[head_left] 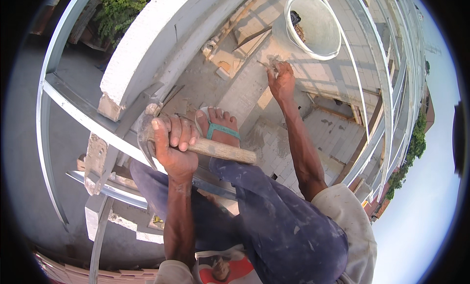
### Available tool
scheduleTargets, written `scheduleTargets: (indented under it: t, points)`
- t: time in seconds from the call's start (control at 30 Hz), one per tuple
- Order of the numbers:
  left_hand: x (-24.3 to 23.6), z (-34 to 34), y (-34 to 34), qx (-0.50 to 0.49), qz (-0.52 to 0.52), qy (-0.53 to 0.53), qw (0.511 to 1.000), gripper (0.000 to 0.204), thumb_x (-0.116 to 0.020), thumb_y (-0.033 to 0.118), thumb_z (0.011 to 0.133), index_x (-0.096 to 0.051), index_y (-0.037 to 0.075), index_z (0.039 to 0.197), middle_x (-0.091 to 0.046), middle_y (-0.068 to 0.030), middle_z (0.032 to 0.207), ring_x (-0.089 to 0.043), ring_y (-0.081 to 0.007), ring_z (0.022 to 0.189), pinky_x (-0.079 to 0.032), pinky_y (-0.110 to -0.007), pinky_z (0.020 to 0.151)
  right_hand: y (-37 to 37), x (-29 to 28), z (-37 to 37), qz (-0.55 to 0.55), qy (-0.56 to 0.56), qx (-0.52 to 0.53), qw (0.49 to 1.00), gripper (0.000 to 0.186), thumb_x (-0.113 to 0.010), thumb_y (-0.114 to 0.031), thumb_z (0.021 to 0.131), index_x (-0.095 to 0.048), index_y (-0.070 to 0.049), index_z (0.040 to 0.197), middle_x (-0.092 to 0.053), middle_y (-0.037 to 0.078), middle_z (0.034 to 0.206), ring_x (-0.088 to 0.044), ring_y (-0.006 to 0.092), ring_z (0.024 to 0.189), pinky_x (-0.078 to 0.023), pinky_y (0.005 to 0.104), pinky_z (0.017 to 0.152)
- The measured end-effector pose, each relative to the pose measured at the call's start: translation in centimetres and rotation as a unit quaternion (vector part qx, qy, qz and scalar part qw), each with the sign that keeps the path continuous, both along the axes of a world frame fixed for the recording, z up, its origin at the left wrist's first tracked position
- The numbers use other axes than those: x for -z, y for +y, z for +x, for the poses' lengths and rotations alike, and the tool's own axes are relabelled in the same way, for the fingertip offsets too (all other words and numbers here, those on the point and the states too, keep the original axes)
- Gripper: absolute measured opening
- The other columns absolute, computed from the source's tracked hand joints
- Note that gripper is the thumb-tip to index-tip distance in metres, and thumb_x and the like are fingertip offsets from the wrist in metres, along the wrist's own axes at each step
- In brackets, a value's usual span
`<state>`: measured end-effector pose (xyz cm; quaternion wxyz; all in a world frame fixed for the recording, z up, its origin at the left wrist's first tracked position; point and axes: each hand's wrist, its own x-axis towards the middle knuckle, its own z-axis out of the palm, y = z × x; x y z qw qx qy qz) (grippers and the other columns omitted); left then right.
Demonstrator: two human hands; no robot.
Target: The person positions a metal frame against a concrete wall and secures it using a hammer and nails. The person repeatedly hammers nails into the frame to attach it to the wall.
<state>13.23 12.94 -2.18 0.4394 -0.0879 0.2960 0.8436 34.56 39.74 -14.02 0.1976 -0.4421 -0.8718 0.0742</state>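
Note:
My left hand (172, 144) is closed around a hammer, its wooden handle (227, 152) reaching right across my knee and its metal head (146, 137) resting at the metal frame rail (117, 142). My right hand (281, 83) reaches out below the bucket (311, 26), fingers closed on small, thin pieces too small to name, over a concrete ledge (245, 78). Beyond the hammer, my sandalled foot (223, 137) rests between my hands, with my bent knee nearer the camera.
Thick white blocks (139, 44) run along the left beside steel channels. A drop to grey ground (73, 127) lies left of the frame. Curved metal bars (384, 88) line the right, with sky beyond. Below me is a block floor (274, 151) with boards and scraps.

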Motion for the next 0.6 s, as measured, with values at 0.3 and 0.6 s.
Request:
scheduleTargets:
  t: [0.3, 0.6]
  points:
    - [-1.2, -0.7, -1.8, -0.038, -0.027, 0.107, 0.993, 0.021, -0.051, 0.031, 0.110, -0.050, 0.014, 0.098, -0.038, 0.0046, 0.075, -0.039, -0.0082, 0.064, -0.040, -0.030, 0.067, 0.5, 2.0, -1.0, -0.146, -0.020, -0.040, 0.988, 0.022, -0.071, -0.017, 0.095, -0.066, 0.001, 0.107, -0.069, 0.016, 0.095, -0.067, 0.0302, 0.084, -0.053, 0.0404, 0.076]
    - [-1.6, 1.7, 0.7, 0.038, -0.091, 0.104, 0.990, 0.027, -0.072, 0.012, 0.097, -0.053, 0.003, 0.115, -0.060, -0.0039, 0.089, -0.058, -0.0112, 0.075, -0.053, -0.033, 0.074, -11.5, -13.4, -6.7, -0.524, 0.197, -0.074, 0.825, 0.024, -0.064, -0.010, 0.101, -0.066, 0.002, 0.121, -0.068, 0.008, 0.097, -0.063, 0.0130, 0.079, -0.050, 0.0270, 0.069]
